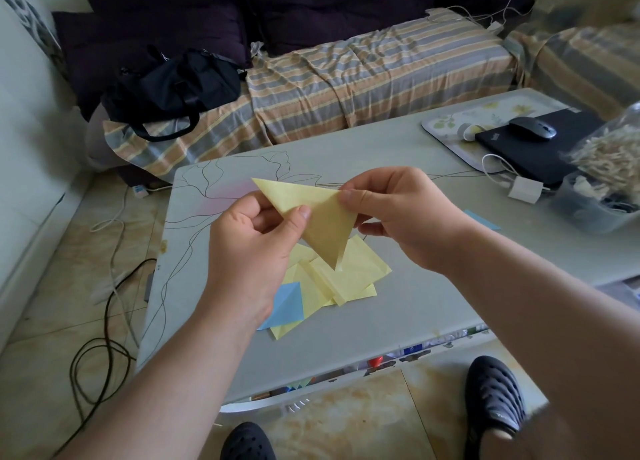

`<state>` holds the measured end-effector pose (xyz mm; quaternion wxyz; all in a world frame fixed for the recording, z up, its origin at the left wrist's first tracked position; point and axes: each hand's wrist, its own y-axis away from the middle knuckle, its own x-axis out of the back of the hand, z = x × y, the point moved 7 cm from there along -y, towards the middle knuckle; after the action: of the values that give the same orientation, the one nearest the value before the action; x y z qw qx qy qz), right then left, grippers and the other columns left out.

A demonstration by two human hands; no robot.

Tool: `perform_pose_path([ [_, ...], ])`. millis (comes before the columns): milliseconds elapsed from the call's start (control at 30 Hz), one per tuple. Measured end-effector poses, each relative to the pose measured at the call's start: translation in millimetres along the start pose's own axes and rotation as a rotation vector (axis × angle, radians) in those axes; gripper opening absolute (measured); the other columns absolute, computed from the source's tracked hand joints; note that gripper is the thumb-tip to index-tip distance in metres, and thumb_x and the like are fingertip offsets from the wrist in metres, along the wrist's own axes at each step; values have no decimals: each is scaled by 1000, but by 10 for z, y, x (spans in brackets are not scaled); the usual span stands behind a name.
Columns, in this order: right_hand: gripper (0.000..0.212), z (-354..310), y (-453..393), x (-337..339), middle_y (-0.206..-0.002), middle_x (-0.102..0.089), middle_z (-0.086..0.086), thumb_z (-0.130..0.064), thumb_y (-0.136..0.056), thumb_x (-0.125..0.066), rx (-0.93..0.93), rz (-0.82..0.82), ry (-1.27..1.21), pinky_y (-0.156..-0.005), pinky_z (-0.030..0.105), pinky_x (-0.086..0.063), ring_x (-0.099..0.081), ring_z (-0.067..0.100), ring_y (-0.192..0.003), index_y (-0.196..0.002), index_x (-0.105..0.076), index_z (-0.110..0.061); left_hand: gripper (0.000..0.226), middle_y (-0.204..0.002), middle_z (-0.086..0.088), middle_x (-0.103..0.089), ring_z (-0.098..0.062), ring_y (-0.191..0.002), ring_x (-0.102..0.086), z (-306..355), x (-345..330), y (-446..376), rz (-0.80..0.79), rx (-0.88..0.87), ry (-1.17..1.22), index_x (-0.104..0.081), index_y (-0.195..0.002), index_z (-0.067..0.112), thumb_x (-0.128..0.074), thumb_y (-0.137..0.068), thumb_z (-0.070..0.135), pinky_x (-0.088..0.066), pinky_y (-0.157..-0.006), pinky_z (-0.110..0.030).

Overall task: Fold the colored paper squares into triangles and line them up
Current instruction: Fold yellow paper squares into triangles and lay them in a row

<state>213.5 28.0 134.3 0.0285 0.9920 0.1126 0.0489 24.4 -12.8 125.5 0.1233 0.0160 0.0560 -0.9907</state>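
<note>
Yellow paper triangle (320, 217) pinched in air by left hand (254, 248) and right hand (398, 213); match edges, then crease firmly

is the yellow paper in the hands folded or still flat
Folded: the yellow paper shows a triangle shape, pinched by the left hand and right hand above the table.

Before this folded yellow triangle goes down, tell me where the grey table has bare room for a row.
Bare grey table lies right of the heap of yellow and blue paper squares, toward the near edge, and left of it along the line drawing. The far right is crowded: floral tray, black laptop, white charger, clear plastic tub.
</note>
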Motion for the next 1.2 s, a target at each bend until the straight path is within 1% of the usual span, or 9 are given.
perform_pose_path([
  [133,15,-23,5,-22,-89,-73,21,-12,-96,-70,21,23,-10,-85,49,-60,-65,25,-82,-82,-75,-14,10,-101,-11,-79,-24,-93,-77,-94,-122,22,-78,173,165,-72,-104,8,-69,-95,6,-62,-80,-36],
  [233,17,-21,17,-40,-80,-68,13,-9,-98,-67,3,42,-92,-73,33,-60,-65,19,-74,-82,-71,-7,9,-99,-9,-79,-21,-88,-77,-225,-265,101,-180,366,227,-74,-99,11,-65,-98,14,-61,-81,-38],
  [300,17,-15,16,-18,-78,-66,10,-7,-98,-66,-12,69,-128,-65,24,-57,-65,15,-68,-81,-68,-5,8,-97,-10,-79,-24,-87,-77,-287,-289,119,-185,420,233,-73,-95,10,-68,-95,16,-60,-84,-41],
  [500,17,20,-27,59,-77,-67,10,-6,-96,-66,-44,110,-165,-65,25,-57,-66,16,-69,-79,-68,-5,41,-115,-26,-74,-36,-100,-68,-328,-246,98,-188,438,183,-73,-97,4,-82,-67,30,-60,-93,-44],
  [600,19,31,-37,61,-77,-68,9,-6,-96,-66,-53,109,-163,-65,25,-56,-67,16,-69,-77,-68,-6,39,-111,-24,-76,-34,-96,-67,-348,-243,94,-195,449,184,-76,-96,5,-82,-67,30,-61,-89,-40],
  [767,20,40,-59,109,-75,-67,8,-6,-96,-67,-55,132,-161,-66,26,-57,-66,15,-68,-77,-68,-7,25,-80,-13,-72,-22,-73,-67,-368,-237,107,-186,444,175,-74,-81,7,-82,-65,25,-63,-76,-32],
  [933,20,67,-76,99,-77,-67,8,-7,-97,-66,-63,120,-175,-66,25,-56,-67,15,-69,-77,-68,-8,13,-83,-14,-72,-23,-75,-67,-354,-250,98,-153,441,172,-76,-82,9,-81,-81,21,-62,-77,-36],
  [1067,21,74,-83,105,-78,-69,6,-9,-97,-67,-71,114,-195,-71,30,-57,-68,18,-75,-76,-69,-10,29,-87,-14,-71,-24,-77,-67,-376,-332,172,-254,494,174,-76,-84,8,-80,-71,32,-63,-81,-39],
  [1200,23,59,-85,114,-75,-68,5,-8,-97,-67,-55,118,-201,-69,30,-57,-67,20,-74,-74,-68,-11,24,-77,-11,-71,-20,-71,-67,-392,-322,168,-263,463,117,-75,-73,9,-81,-66,31,-62,-77,-34],
])
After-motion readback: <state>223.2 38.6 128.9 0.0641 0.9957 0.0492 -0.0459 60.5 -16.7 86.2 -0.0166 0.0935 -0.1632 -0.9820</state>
